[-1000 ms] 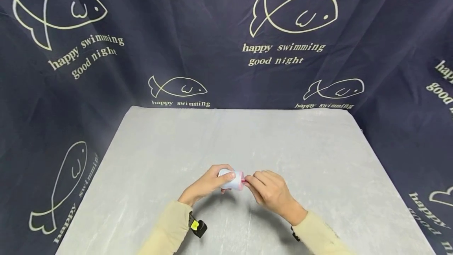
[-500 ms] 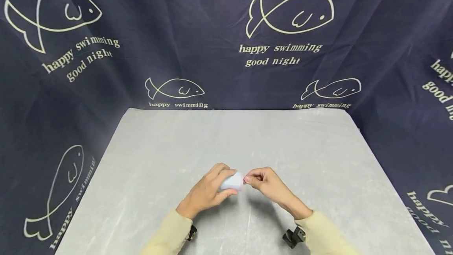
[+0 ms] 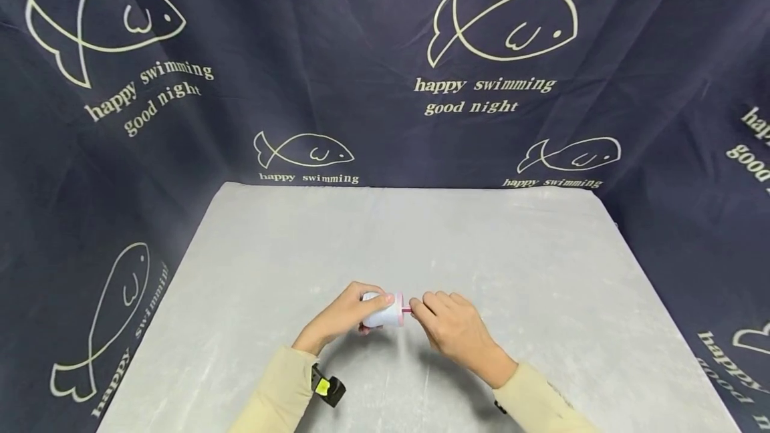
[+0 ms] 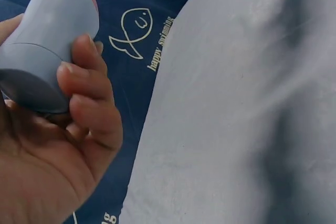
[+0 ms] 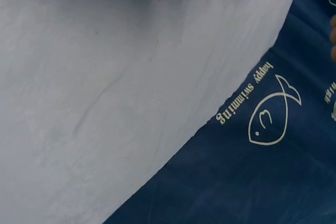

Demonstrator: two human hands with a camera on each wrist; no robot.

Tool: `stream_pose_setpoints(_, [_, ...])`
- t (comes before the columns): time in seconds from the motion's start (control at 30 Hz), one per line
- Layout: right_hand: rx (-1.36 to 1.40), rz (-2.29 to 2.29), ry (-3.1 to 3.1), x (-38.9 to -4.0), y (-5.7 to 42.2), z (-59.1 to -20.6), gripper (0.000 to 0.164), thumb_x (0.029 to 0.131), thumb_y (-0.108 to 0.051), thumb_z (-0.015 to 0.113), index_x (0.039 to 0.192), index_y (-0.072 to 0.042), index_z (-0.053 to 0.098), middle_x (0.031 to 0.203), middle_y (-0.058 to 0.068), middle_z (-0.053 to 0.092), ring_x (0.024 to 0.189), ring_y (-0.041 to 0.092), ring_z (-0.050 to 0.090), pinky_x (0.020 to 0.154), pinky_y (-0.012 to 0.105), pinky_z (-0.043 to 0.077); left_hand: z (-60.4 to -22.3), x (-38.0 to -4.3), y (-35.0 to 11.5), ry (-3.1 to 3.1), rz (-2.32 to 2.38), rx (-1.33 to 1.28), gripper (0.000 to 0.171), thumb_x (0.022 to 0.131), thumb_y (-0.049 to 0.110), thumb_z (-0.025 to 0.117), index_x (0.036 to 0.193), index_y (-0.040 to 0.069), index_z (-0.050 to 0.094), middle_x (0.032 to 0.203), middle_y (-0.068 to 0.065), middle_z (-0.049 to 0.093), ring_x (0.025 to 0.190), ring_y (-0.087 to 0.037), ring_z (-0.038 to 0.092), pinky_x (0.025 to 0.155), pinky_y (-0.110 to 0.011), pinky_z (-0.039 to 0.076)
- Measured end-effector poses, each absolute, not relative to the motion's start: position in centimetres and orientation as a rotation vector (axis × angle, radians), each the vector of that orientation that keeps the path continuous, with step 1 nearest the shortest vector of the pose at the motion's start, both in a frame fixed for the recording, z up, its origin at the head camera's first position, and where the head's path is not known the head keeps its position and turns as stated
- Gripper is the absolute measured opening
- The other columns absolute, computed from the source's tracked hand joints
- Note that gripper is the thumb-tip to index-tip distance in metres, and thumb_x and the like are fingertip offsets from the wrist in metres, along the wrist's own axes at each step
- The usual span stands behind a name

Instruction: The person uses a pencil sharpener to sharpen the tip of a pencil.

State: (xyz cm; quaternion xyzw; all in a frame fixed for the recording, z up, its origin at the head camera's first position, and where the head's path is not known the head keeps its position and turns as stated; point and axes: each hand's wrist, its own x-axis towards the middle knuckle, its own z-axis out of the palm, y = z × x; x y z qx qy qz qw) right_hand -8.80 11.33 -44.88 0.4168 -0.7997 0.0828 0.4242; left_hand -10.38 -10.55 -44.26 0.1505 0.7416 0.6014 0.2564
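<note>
In the head view my left hand (image 3: 343, 313) grips a pale blue cylinder (image 3: 380, 313) with a pink rim at its right end. My thumb lies along its top and the fingers go round beneath. Out of the pink end comes a thin dark-pink rod (image 3: 406, 309), which the curled fingers of my right hand (image 3: 456, 331) pinch. Their grasp hides the rod's other end. Seen from the left wrist, the cylinder (image 4: 58, 22) has a seam round its body and a rounded grey-blue base. Only a sliver of fingers (image 5: 334, 38) shows at the right wrist view's edge.
Both hands work over the near middle of a table under a pale grey cloth (image 3: 481, 239). Dark blue curtains (image 3: 385, 72) with fish drawings and lettering enclose its back and sides. A black strap-on device (image 3: 329, 387) sits at my left wrist.
Both hands twisted one way by half a second ago and have turned back, the left thumb again on top. Cylinder and hands sit slightly further left, with more rod showing.
</note>
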Motion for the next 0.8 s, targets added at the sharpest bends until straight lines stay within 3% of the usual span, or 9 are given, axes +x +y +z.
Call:
stream_pose_setpoints(0.13, [1.111, 0.406, -2.240, -8.8, 10.8, -44.6, 0.034, 0.103, -0.023, 0.040, 0.077, -0.011, 0.059, 0.060, -0.006, 0.044, 0.047, 0.003, 0.032, 0.042, 0.015, 0.027, -44.8, -10.7, -10.7, 2.104, 1.602, 0.515, 0.023, 0.094, 0.024, 0.059, 0.093, 0.002, 0.065, 0.073, -0.003, 0.058, 0.059, -0.009, 0.049, 0.051, -0.022, 0.041])
stream_pose_setpoints(0.23, [1.106, 0.934, -2.682, -8.9, 10.9, -43.8, 0.029, 0.099, -0.018, 0.048, 0.074, -0.010, 0.061, 0.057, -0.009, 0.043, 0.048, -0.001, 0.032, 0.044, 0.016, 0.030, -45.3, -10.6, -10.7, 2.284, 1.534, 0.671, 0.016, 0.091, 0.023, 0.064, 0.095, 0.008, 0.065, 0.080, -0.001, 0.061, 0.064, -0.008, 0.050, 0.056, -0.021, 0.043])
stream_pose_setpoints(0.33, [0.900, 1.524, -2.977, -9.5, 11.5, -42.5, 0.026, 0.095, -0.009, 0.052, 0.072, -0.005, 0.063, 0.054, -0.008, 0.037, 0.048, 0.000, 0.028, 0.046, 0.018, 0.025, -45.6, -10.4, -10.3, 2.405, 1.498, 0.852, 0.023, 0.087, 0.026, 0.070, 0.103, 0.012, 0.064, 0.089, -0.002, 0.065, 0.070, -0.008, 0.053, 0.060, -0.021, 0.046])
stream_pose_setpoints(0.4, [0.853, 1.628, -3.055, -9.9, 12.0, -41.8, 0.026, 0.095, -0.008, 0.051, 0.072, -0.002, 0.063, 0.054, -0.007, 0.035, 0.047, 0.002, 0.027, 0.046, 0.018, 0.024, -45.7, -10.3, -10.0, 2.439, 1.506, 0.937, 0.030, 0.086, 0.027, 0.070, 0.110, 0.012, 0.062, 0.097, -0.003, 0.066, 0.074, -0.008, 0.054, 0.061, -0.021, 0.048])
stream_pose_setpoints(0.53, [0.960, 1.324, -3.029, -10.1, 12.5, -41.4, 0.024, 0.097, -0.016, 0.052, 0.079, -0.008, 0.065, 0.057, -0.008, 0.043, 0.049, 0.000, 0.032, 0.048, 0.019, 0.030, -45.6, -10.0, -9.8, 2.464, 1.548, 0.832, 0.036, 0.086, 0.029, 0.070, 0.117, 0.013, 0.061, 0.108, -0.003, 0.065, 0.079, -0.009, 0.054, 0.064, -0.022, 0.048])
stream_pose_setpoints(0.67, [1.051, 0.894, -2.744, -9.4, 12.7, -42.7, 0.016, 0.097, -0.020, 0.054, 0.091, -0.011, 0.066, 0.073, -0.008, 0.060, 0.058, -0.002, 0.044, 0.054, 0.017, 0.040, -45.4, -10.1, -9.6, 2.436, 1.563, 0.643, 0.035, 0.087, 0.029, 0.070, 0.117, 0.013, 0.062, 0.109, -0.003, 0.064, 0.079, -0.010, 0.054, 0.064, -0.023, 0.047])
stream_pose_setpoints(0.8, [1.084, 0.492, -2.418, -9.3, 13.1, -44.1, 0.029, 0.103, -0.020, 0.039, 0.095, -0.009, 0.064, 0.079, -0.006, 0.059, 0.061, 0.004, 0.048, 0.055, 0.018, 0.039, -45.1, -10.5, -9.3, 2.430, 1.540, 0.599, 0.037, 0.087, 0.030, 0.069, 0.118, 0.011, 0.064, 0.110, -0.006, 0.066, 0.076, -0.008, 0.056, 0.064, -0.022, 0.048])
